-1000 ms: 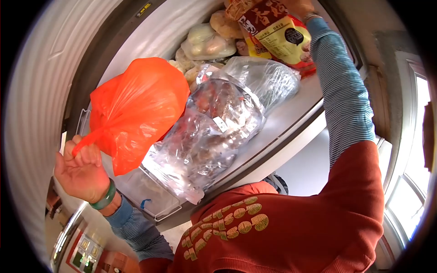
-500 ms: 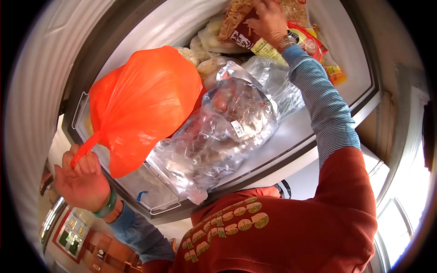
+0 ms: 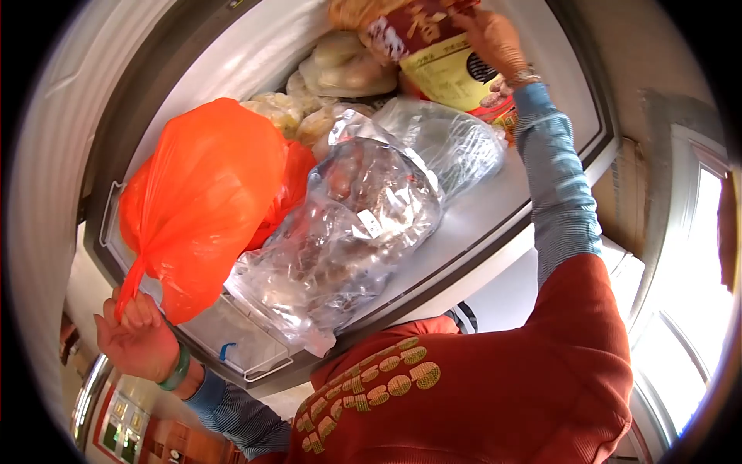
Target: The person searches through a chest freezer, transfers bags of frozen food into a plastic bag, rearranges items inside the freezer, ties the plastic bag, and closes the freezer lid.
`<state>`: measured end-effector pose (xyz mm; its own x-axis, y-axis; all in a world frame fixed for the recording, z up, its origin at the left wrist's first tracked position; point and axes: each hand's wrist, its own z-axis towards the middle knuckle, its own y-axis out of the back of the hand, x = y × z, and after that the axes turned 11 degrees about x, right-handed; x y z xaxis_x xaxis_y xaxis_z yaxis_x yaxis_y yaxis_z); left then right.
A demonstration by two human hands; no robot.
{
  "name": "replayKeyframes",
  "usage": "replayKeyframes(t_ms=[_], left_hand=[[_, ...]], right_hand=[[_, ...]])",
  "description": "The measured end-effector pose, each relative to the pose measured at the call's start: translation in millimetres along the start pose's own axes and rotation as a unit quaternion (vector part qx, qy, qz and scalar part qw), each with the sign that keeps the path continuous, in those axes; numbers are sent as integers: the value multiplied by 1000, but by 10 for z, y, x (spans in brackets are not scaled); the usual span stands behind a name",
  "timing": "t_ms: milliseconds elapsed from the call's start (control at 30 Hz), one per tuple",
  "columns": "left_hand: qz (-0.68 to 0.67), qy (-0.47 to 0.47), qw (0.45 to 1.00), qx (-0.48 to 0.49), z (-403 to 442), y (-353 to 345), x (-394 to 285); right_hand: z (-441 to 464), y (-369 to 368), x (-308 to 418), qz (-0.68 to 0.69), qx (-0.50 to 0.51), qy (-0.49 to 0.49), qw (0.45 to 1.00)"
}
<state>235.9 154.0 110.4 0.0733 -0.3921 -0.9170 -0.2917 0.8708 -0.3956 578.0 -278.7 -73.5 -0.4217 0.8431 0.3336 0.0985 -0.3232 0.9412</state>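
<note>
My left hand (image 3: 139, 336) is closed round the twisted neck of an orange plastic bag (image 3: 212, 193), which bulges over the left part of an open chest freezer (image 3: 456, 290). At the far right, my right hand (image 3: 495, 42) grips the edge of a brown and yellow printed food package (image 3: 448, 69); its fingertips are partly hidden at the package edge. Between my hands lies a clear crinkled bag (image 3: 348, 209) with dark contents and a small white label. Another clear bag (image 3: 448, 143) sits behind it, below the package.
Knotted bags of pale food (image 3: 348, 66) lie at the freezer's back. A white wire basket (image 3: 263, 348) with a blue strip (image 3: 226, 352) is at the front left. The freezer's rim runs close to my body. A bright window (image 3: 696, 309) stands at the right.
The orange bag and my left hand have shifted slightly down and left. My right hand first moved over the packages, then back to the right, and the printed package has tilted.
</note>
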Motion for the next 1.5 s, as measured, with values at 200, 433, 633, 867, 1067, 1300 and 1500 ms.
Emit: replayKeyframes(t_ms=[200,433,633,867,1067,1300,1500], left_hand=[[-26,1,1000,10,-34,114,57],[-7,-2,1000,-28,-109,170,82],[2,-7,997,-72,-96,108,142],[-25,-26,993,-112,-126,103,221],[-4,-12,985,-174,-187,103,211],[-28,2,990,-135,-231,214,240],[15,1,966,-258,-311,296,290]], right_hand=[[-144,1155,-46,40,8,-104,994],[-321,598,-965,-282,104,-183,936],[-101,624,-269,-404,-134,-138,894],[298,-1065,-52,-100,155,75,980],[408,-2020,443,-180,120,-5,976],[495,-2266,336,-352,35,15,935],[563,-2062,252,-297,84,59,949]])
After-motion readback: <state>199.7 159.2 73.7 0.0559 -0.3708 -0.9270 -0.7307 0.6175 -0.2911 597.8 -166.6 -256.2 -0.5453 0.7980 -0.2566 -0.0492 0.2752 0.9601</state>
